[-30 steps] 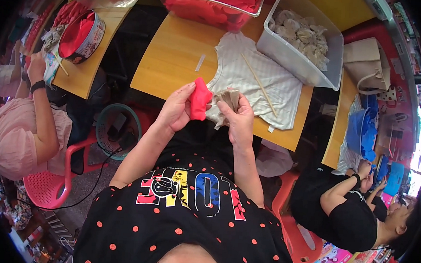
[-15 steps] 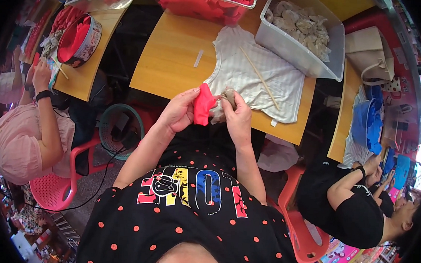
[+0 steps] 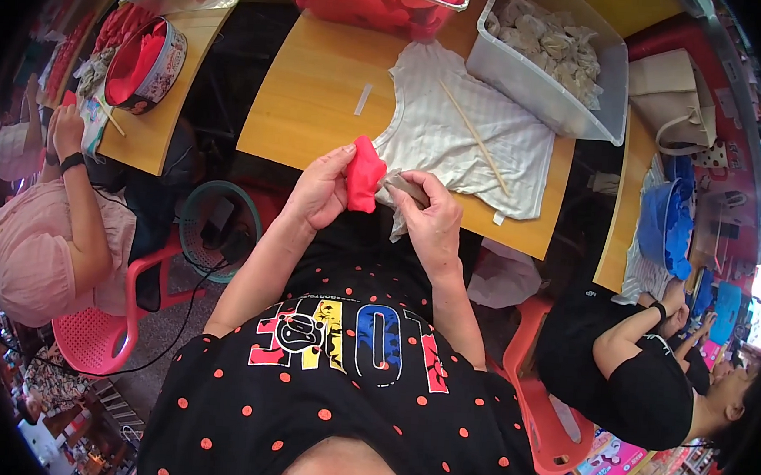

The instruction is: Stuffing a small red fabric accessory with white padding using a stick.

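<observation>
My left hand (image 3: pixel 324 184) pinches a small red fabric piece (image 3: pixel 364 177) between thumb and fingers, over the table's near edge. Close beside it, my right hand (image 3: pixel 432 216) is closed on a greyish-beige wad (image 3: pixel 408 189), its near end against the red fabric's right side. The fingers cover much of the wad, so its exact kind is unclear. Beyond the hands a white striped shirt (image 3: pixel 466 125) lies spread on the table, and a thin wooden stick (image 3: pixel 478 139) rests on it.
At the table's back stand a clear bin (image 3: pixel 382 2) of red fabric pieces and a translucent tub (image 3: pixel 542 95) of beige bundles. A white strip (image 3: pixel 363 99) lies on the wooden table (image 3: pixel 293 101). Co-workers sit left and right; a green basket (image 3: pixel 191 235) stands left.
The red fabric and my left hand have shifted slightly up and left. My right hand has turned a little, and the wad now sits against the fabric's right side.
</observation>
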A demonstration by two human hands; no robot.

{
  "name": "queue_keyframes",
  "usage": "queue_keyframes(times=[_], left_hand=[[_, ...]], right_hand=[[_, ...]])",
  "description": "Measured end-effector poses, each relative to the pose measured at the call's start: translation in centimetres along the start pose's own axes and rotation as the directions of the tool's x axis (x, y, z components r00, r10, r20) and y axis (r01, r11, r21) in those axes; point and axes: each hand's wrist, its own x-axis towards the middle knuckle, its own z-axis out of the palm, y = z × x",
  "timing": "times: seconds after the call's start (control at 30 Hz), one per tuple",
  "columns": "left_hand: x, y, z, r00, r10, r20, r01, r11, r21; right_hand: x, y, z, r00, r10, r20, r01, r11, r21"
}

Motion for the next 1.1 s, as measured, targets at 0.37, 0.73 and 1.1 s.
queue_keyframes(times=[0.37,0.73,1.1], left_hand=[[0.7,-1.6,0.6,0.979,0.195,-0.055,-0.189,0.977,0.100],[0.9,-2.1,0.4,0.958,0.279,-0.063,-0.271,0.956,0.109],[1.0,-2.4,0.5,0.958,0.279,-0.064,-0.272,0.957,0.098]], right_hand=[[-0.2,0.1,1.1,0.989,-0.105,-0.100,0.100,0.993,-0.056],[0.0,1.0,1.0,0.969,-0.141,-0.202,0.126,0.989,-0.082],[0.1,1.3,1.5,0.990,-0.077,-0.120,0.074,0.997,-0.028]])
